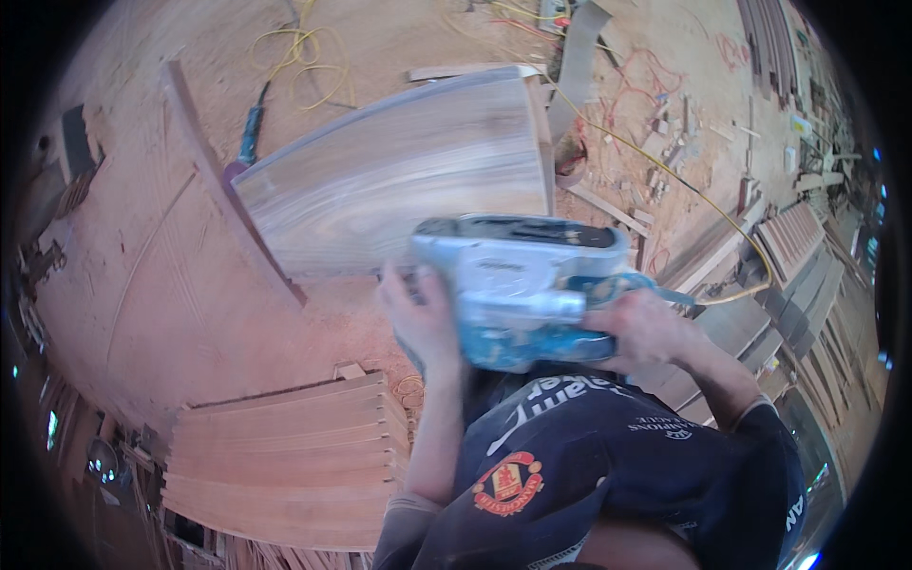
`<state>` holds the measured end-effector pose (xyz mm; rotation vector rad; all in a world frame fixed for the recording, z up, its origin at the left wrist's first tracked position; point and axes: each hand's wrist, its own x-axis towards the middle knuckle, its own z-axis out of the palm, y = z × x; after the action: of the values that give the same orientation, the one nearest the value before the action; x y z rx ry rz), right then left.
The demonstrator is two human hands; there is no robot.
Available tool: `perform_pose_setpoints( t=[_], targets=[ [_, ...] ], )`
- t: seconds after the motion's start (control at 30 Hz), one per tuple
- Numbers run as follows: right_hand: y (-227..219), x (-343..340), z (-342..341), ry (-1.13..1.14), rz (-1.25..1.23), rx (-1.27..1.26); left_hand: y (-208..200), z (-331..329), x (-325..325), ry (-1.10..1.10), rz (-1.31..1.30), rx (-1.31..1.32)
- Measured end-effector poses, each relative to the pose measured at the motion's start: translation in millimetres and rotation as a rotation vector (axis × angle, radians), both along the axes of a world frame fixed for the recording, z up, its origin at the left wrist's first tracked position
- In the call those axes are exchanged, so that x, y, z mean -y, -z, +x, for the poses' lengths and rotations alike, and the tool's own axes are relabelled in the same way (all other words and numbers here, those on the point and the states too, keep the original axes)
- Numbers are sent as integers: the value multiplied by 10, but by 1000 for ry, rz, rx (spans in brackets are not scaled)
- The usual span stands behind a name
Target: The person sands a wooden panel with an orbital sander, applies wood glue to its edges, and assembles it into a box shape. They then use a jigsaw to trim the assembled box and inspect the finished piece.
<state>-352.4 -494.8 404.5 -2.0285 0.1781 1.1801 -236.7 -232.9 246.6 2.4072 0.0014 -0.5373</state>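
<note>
I hold a blue and grey belt sander (518,285) against my chest with both hands. My left hand (423,318) grips its left side, fingers wrapped over the housing. My right hand (641,332) grasps the handle on the right. Just beyond the tool lies a wide curved wooden panel (399,180), its surface pale and smooth, resting on the dusty workshop floor. A yellow cable (665,171) runs from the sander's side across the floor to the back.
A stack of curved wooden slats (285,456) sits at lower left. A long reddish board (214,180) leans beside the panel. Another power tool (250,133) and yellow cord lie behind. Timber planks and offcuts (788,256) crowd the right.
</note>
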Motion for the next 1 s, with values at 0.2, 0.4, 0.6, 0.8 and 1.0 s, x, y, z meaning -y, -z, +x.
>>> perform_pose_setpoints(
  t=[0.2, 0.4, 0.6, 0.8, 1.0],
  targets=[
    [274, -519, 581, 45, -82, 95, 260, 705, -411, 27, -66, -52],
    [1547, -1894, 2093, -80, 19, 3, 1829, 2065, -2204, 20, -73, 140],
    [2543, -2903, 3249, 13, 133, 129, 2755, 3352, -3385, -568, -678, -504],
    [2403, -2452, 3262, 67, 142, 169, 2553, 3368, -2786, -551, -647, -343],
    [1409, -1248, 2669, 12, 52, 67, 1945, 2704, -1625, -160, -294, 40]
  ],
)
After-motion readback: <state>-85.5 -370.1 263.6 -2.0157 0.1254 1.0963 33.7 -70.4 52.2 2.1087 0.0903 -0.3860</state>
